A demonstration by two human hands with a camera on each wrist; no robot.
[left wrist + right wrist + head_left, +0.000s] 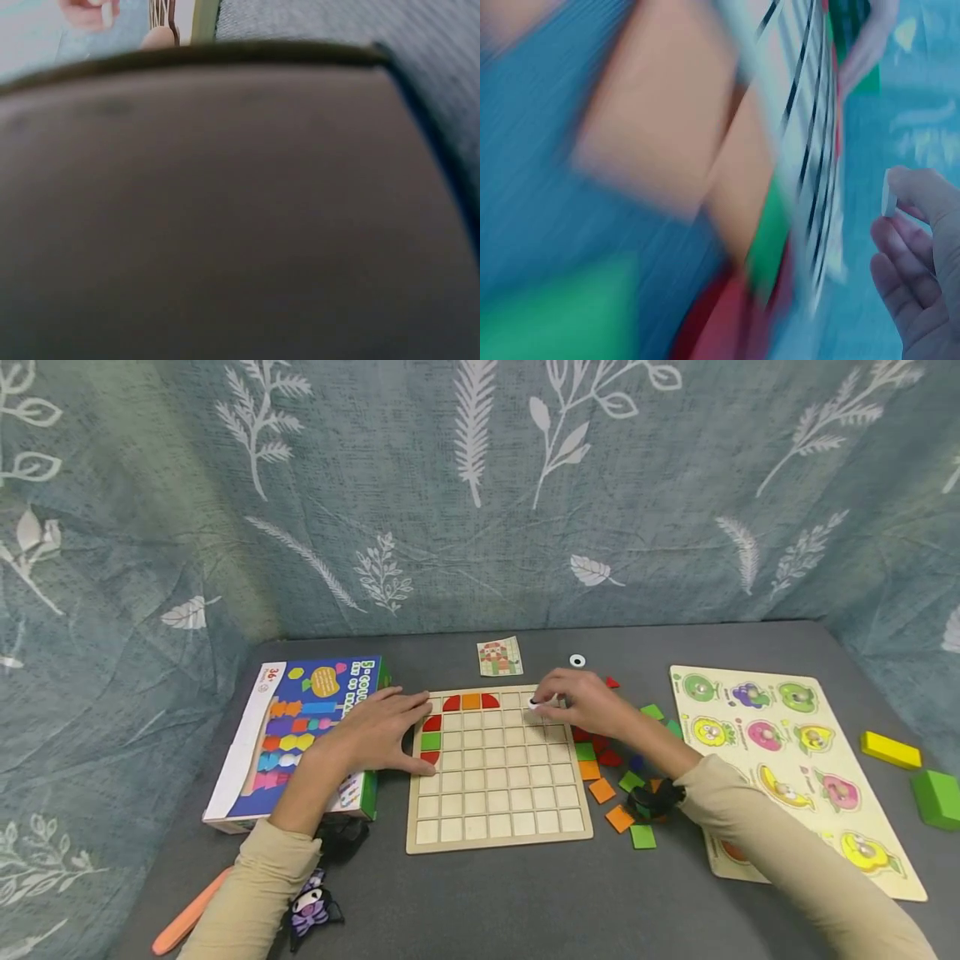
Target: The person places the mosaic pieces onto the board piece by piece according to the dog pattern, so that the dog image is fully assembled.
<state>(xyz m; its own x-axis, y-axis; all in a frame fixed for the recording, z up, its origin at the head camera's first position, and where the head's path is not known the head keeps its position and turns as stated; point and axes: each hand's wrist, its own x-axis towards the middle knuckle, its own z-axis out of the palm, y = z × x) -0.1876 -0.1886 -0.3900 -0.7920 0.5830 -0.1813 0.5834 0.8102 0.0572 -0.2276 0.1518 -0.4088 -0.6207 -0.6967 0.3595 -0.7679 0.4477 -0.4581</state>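
Note:
A wooden grid board [412,827] lies in the middle of the table. Along its top row sit an orange square tile [471,701] and a red rounded tile [490,701] on either side of it; down the left column are a green tile [430,742] and red ones. My left hand [375,735] rests at the board's left edge, fingers and thumb spread. Over the upper right cells, my right hand [588,703] pinches a small white disc with a black spot [532,704]. In the right wrist view the disc [889,193] shows edge-on between thumb and fingers.
Loose orange tiles [602,790], green tiles and red tiles lie right of the board. A pattern card [499,657] and another eye disc [577,660] are behind it. A toy box [247,760] stands left, a fruit puzzle [750,693] right, beside yellow and green blocks [937,799].

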